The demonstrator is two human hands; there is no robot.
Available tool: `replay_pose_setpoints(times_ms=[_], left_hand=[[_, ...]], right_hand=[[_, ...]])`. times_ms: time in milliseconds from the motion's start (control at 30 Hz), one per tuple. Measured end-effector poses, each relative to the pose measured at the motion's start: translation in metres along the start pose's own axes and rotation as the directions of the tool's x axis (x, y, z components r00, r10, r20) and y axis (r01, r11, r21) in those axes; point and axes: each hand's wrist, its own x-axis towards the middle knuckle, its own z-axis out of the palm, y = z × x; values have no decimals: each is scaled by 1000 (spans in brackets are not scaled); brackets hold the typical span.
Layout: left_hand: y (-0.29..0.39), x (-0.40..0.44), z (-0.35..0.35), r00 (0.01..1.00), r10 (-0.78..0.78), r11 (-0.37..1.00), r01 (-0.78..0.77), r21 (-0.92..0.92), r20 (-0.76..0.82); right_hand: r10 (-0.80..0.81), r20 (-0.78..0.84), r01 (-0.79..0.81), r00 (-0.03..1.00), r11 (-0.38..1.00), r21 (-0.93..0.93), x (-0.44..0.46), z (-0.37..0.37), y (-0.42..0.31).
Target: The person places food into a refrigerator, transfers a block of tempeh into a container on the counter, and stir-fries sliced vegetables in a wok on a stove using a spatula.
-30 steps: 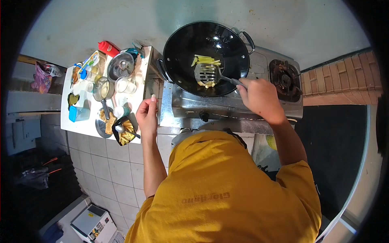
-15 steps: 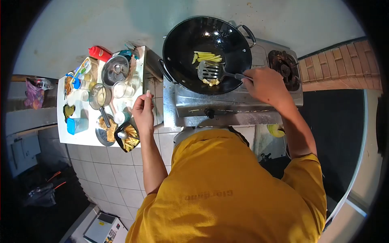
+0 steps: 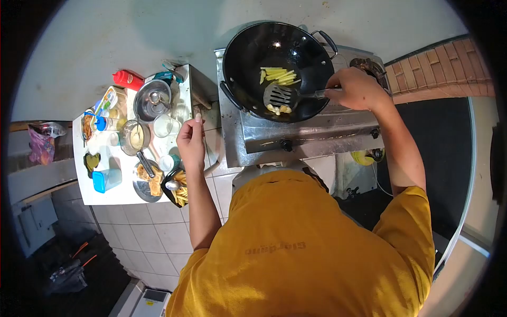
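In the black wok, pale yellow potato sticks lie near the middle. My right hand is closed round the handle of a slotted spatula, over the wok's right rim. The spatula's metal head rests low inside the wok, below the sticks. Small pale browned pieces lie at its lower edge. My left hand is raised between the side table and the stove, fingers curled and thumb pointing up, with nothing visible in it.
The wok stands on a metal stove, with another burner to its right. On the white table at left are a steel pot, a small saucepan, a red bottle, a blue-lidded box and a black bowl of fries.
My right hand has risen a little, and the spatula handle lies more level. The potato sticks are more spread out. The whole view has shifted slightly; my left hand keeps its curled pose.
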Motion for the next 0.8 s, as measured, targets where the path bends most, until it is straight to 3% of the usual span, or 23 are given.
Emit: replay_pose_setpoints(times_ms=[67, 433, 800], left_hand=[[0, 1, -4, 1000, -2, 1000, 2, 7, 9], [-5, 3, -14, 999, -27, 1000, 26, 12, 27], [3, -9, -6, 1000, -20, 1000, 20, 16, 2]], right_hand=[[35, 39, -36, 999, 999, 25, 2, 1, -2], [-22, -126, 39, 992, 990, 133, -13, 27, 10], [-103, -123, 111, 987, 992, 56, -8, 17, 25]])
